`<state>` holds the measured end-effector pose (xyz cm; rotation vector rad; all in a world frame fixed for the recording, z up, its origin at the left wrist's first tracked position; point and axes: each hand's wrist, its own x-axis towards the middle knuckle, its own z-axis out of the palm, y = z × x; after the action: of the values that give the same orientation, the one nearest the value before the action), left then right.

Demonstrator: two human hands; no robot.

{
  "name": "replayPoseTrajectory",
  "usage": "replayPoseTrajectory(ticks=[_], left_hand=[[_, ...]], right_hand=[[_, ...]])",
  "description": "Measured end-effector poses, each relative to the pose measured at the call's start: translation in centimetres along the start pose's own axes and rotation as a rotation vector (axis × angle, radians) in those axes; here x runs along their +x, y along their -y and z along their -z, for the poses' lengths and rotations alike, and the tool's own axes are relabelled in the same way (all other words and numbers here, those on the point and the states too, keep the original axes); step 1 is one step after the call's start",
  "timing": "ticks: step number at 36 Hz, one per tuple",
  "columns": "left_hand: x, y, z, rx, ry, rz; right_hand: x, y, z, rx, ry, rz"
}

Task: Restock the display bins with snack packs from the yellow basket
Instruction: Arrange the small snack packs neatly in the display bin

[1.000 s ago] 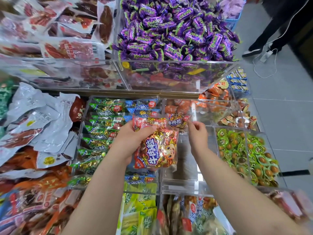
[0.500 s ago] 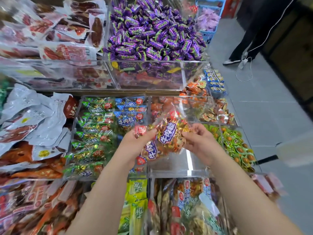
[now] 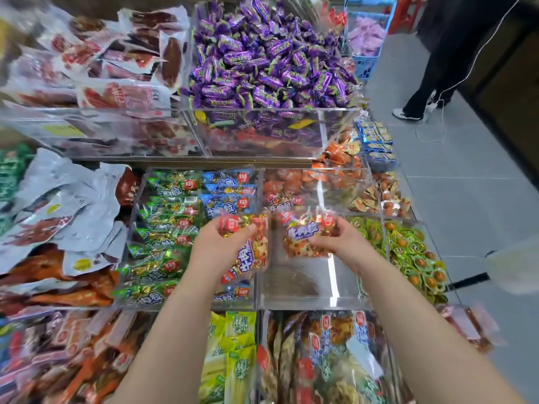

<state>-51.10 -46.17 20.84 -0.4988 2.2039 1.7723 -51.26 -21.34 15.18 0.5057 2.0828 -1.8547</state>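
Snack packs (image 3: 249, 255) of crinkly clear film printed red, gold and blue were in both hands; the left hand (image 3: 213, 249) was curled round one of them, perhaps a small stack, thumb pressed on top, its long axis running away from the person; the right hand (image 3: 344, 243) gripped a second pack (image 3: 303, 236) from beneath, fingers closed on it, its length lying crosswise. That second pack hung straight above a nearly bare clear acrylic display bin (image 3: 294, 287), which held only a few matching packs (image 3: 281, 199) at its far end; so the right hand looked the nearer to a drop. The left hand hovered over the wall shared with the neighbouring bin of green and blue packs (image 3: 175, 228). Green-wrapped sweets (image 3: 408, 252) filled the bin to the right; purple candies (image 3: 271, 62) were heaped on the shelf above; no yellow basket showed.
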Motion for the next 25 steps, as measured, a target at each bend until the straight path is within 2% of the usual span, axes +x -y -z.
replayPoseTrajectory(ticks=[3, 7, 11, 20, 23, 25], left_hand=[[0.6, 0.0, 0.5, -0.066, -0.005, 0.020], [1.5, 0.2, 0.2, -0.077, 0.047, 0.065], [2.7, 0.3, -0.5, -0.148, 0.040, 0.102], [4.3, 0.7, -0.6, -0.322, 0.039, 0.193], [4.4, 0.8, -0.4, -0.331, 0.050, 0.193], [4.4, 0.9, -0.3, -0.320, 0.053, 0.192]], right_hand=[[3.3, -1.7, -0.3, 0.137, -0.125, 0.006], [7.7, -3.3, -3.2, 0.154, -0.166, -0.001], [11.0, -4.4, -6.1, -0.019, -0.261, 0.023], [14.7, -6.0, -9.6, 0.035, -0.438, 0.029], [16.1, -5.8, -9.6, -0.006, -0.401, -0.043], [16.2, -5.9, -9.4, -0.123, -0.374, -0.080]])
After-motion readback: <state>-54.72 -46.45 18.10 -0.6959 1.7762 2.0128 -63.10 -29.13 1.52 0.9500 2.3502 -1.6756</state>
